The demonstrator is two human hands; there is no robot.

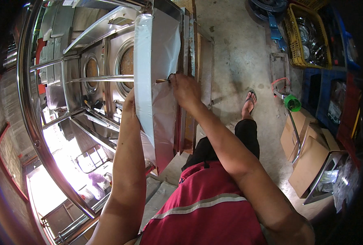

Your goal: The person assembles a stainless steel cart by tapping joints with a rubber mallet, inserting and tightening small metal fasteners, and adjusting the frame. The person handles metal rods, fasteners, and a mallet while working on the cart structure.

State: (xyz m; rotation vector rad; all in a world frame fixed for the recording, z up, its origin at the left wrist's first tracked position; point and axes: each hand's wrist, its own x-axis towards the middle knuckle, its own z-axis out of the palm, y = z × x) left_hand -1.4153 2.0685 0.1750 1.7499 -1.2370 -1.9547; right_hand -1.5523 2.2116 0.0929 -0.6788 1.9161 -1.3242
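Observation:
A steel panel [165, 49] with white and clear protective film stands in front of me, part of a metal frame. My right hand [185, 89] is closed at its face, fingers pinched beside a small dark slot or fitting [162, 80]. What lies between the fingertips is too small to name. My left forearm reaches up along the panel's left side, and my left hand [129, 99] goes behind the film-covered edge [143, 77]. Its fingers are hidden there.
Polished steel tubes [32, 102] and round steel rings [126, 53] fill the left side. At the right are a yellow basket [294, 41] of metal parts, cardboard boxes [308, 159], a green cup-shaped piece [292, 103] and a blue-armed tool [274, 30] on the concrete floor [230, 53].

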